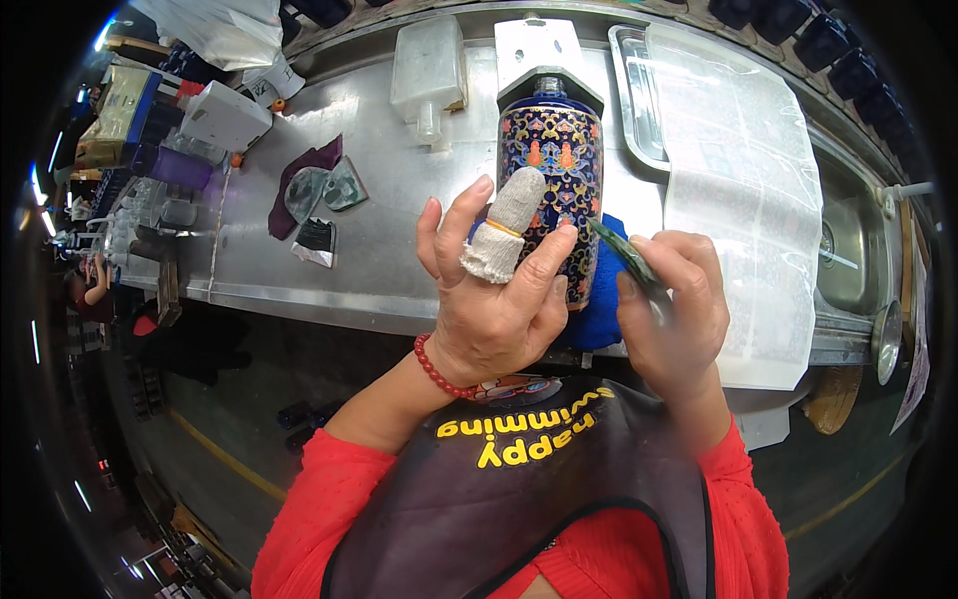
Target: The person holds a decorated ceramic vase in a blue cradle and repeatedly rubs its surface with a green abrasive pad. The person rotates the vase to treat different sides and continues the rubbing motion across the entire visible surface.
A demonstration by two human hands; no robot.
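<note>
A dark blue bottle [551,140] covered in a gold, red and pale floral pattern lies on its side, its neck pointing away from me. My left hand [499,299] rests over its near part with spread fingers, the index fingertip against the patterned surface. One of its fingers wears a grey knitted finger cover [518,205] with a yellow band. Pinched in my right hand [684,309] is a thin, dark green flat scraper [631,257], its tip at the bottle's right side. Beneath the bottle's near right side shows a blue cloth [605,299].
Translucent printed sheets [743,200] overlap a metal tray [639,110] on the right, beside a sink [848,250]. A clear square bottle [427,75] lies at the back. Purple cloth [317,158] and greenish flat pieces [344,186] lie left on the metal worktop [384,240].
</note>
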